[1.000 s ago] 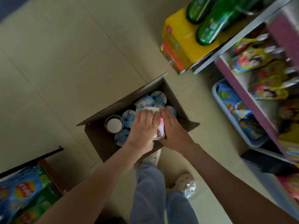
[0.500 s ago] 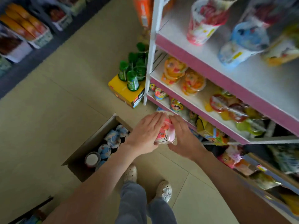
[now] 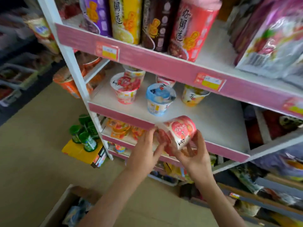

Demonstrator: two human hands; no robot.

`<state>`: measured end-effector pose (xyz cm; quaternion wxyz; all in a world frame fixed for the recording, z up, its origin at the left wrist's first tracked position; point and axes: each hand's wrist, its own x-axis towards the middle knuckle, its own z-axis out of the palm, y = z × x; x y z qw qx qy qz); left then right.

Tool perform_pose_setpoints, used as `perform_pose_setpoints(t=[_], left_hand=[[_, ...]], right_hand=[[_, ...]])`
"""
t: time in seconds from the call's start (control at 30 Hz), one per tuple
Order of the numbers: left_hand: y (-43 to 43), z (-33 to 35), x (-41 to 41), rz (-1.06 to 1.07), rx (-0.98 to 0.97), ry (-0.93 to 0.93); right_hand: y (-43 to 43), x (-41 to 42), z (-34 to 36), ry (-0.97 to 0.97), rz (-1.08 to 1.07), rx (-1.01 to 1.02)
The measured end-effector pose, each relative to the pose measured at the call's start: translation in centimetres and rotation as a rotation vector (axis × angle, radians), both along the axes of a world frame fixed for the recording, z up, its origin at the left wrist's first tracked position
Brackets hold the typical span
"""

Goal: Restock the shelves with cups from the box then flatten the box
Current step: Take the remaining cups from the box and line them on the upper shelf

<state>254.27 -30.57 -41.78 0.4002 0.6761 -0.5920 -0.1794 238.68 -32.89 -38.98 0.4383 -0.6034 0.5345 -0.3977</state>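
Note:
I hold a pink cup (image 3: 181,131) tilted on its side between both hands, just in front of the pink edge of the middle shelf (image 3: 218,122). My left hand (image 3: 144,153) touches its base end with fingers nearly straight. My right hand (image 3: 193,153) curls under and around it. On that shelf stand a pink cup (image 3: 125,89), a blue cup (image 3: 159,99) and a yellow cup (image 3: 192,97), with more behind. The open cardboard box (image 3: 65,203) sits on the floor at the bottom left with blue cups (image 3: 77,212) inside.
An upper shelf (image 3: 164,64) carries tall drink packs and bagged goods. Lower shelves hold more snack cups. A white upright post (image 3: 72,63) marks the shelf's left end. Green bottles (image 3: 85,136) stand on a yellow carton on the floor beside it.
Both hands lifted the pink cup out of the box and up to the middle shelf. My view swung from the floor up to the shelves.

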Motion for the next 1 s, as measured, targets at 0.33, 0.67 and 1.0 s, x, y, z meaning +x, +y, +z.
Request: perform_pose_setpoints(t=[0.33, 0.67, 1.0], left_hand=[[-7.4, 0.4, -5.1, -0.059, -0.207, -0.091], [-11.4, 0.9, -8.1, -0.204, -0.180, -0.251], [-10.1, 0.4, -7.1, -0.131, -0.196, -0.387]], right_hand=[[-8.7, -2.3, 0.1, -0.146, -0.136, 0.250], [-13.0, -3.6, -0.4, 0.019, -0.336, 0.324], [-11.5, -2.0, 0.0, -0.055, -0.283, 0.337]])
